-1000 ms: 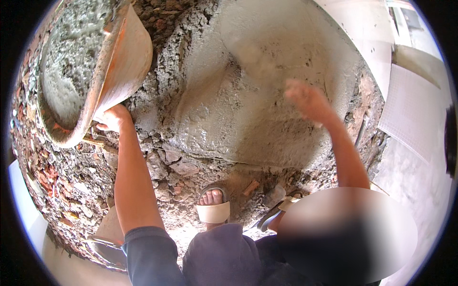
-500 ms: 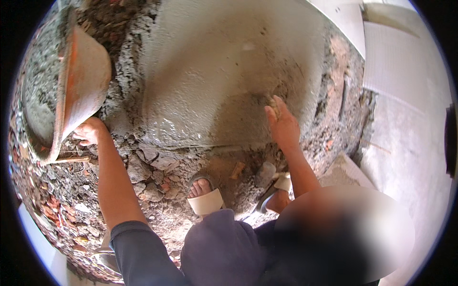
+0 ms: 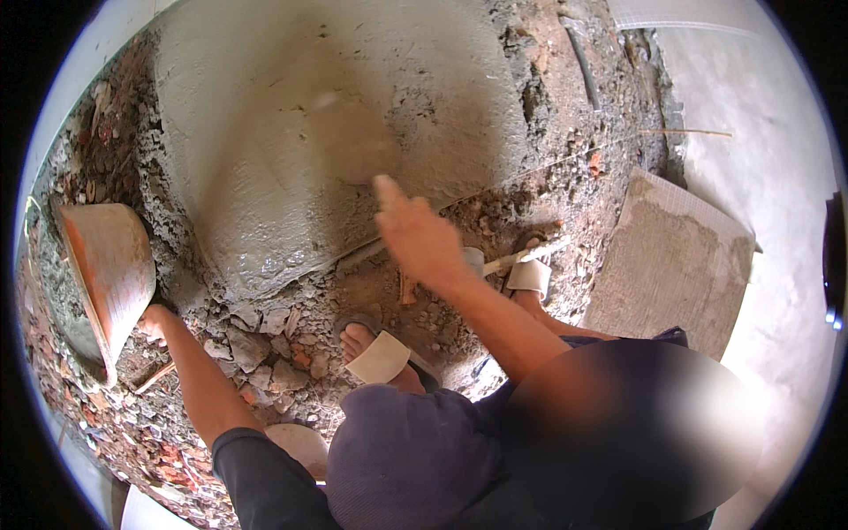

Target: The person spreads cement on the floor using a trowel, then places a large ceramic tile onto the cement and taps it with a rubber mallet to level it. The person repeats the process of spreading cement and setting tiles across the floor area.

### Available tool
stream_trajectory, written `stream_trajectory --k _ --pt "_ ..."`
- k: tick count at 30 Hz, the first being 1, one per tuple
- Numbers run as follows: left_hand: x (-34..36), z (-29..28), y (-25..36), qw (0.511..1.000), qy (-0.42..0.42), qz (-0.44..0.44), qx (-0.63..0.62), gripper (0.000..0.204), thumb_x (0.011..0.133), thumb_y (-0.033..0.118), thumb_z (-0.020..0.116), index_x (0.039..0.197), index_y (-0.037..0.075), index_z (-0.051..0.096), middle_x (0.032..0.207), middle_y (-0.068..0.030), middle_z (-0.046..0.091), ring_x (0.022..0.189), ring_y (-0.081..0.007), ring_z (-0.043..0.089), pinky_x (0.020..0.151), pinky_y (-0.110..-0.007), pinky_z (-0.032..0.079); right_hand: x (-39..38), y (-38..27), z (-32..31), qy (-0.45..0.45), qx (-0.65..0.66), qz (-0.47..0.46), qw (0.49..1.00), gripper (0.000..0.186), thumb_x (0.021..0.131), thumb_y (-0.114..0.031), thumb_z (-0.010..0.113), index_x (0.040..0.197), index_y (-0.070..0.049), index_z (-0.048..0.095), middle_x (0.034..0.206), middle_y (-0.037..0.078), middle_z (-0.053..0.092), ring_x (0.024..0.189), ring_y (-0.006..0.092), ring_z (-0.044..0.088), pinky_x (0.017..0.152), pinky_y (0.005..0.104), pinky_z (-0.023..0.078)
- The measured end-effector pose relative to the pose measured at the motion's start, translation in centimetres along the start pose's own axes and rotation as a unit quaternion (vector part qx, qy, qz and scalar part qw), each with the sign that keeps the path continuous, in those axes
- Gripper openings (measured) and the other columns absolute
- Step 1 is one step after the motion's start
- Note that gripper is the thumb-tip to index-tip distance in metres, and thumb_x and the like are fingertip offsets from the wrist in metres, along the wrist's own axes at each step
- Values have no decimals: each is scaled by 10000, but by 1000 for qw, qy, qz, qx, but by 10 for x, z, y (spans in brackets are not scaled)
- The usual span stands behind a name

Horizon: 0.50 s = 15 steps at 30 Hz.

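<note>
Where the left hand (image 3: 153, 323) meets the lower wall of a tilted, orange-stained basin (image 3: 115, 269) at the far left, that wall partly hides its fingers, so their grip cannot be told. Right hand (image 3: 418, 231): over the near edge of a wet grey cement layer (image 3: 300, 141), one finger reaching forward, the others bunched; whether they pinch anything cannot be told. Basin contents: grey mortar (image 3: 74, 322). Beside the basin: one short wooden stick (image 3: 155, 378). Along the near edge of the cement: broken stones (image 3: 252, 347), two sandalled feet. Right side: one grey-brown board (image 3: 671, 265), partly over pale floor (image 3: 729, 106). Obstructions: a dark-clothed knee (image 3: 411, 455) and blurred patch, covering the lower ground.
</note>
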State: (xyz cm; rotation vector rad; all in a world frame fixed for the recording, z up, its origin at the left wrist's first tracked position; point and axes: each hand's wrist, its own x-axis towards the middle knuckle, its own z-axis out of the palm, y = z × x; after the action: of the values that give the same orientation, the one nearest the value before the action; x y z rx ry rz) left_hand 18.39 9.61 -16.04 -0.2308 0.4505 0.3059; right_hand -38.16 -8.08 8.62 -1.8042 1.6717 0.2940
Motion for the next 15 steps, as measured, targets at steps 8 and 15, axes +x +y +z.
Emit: stream_trajectory --k 8,15 --pt "-68 58 7 374 51 98 921 442 947 391 442 1269 98 516 1187 -85 597 1100 -231 545 944 -474 442 -13 112 -36 98 269 130 949 558 970 -359 445 1457 -127 305 1034 234 626 818 285 659 685 389 548" --pt "-214 82 25 452 -31 104 885 442 968 301 408 1373 123 422 1389 -156 427 1251 -317 457 1050 -495 400 -29 20 3 46 251 -73 964 536 976 -334 433 1451 -114 315 1067 235 618 803 341 632 742 405 516"
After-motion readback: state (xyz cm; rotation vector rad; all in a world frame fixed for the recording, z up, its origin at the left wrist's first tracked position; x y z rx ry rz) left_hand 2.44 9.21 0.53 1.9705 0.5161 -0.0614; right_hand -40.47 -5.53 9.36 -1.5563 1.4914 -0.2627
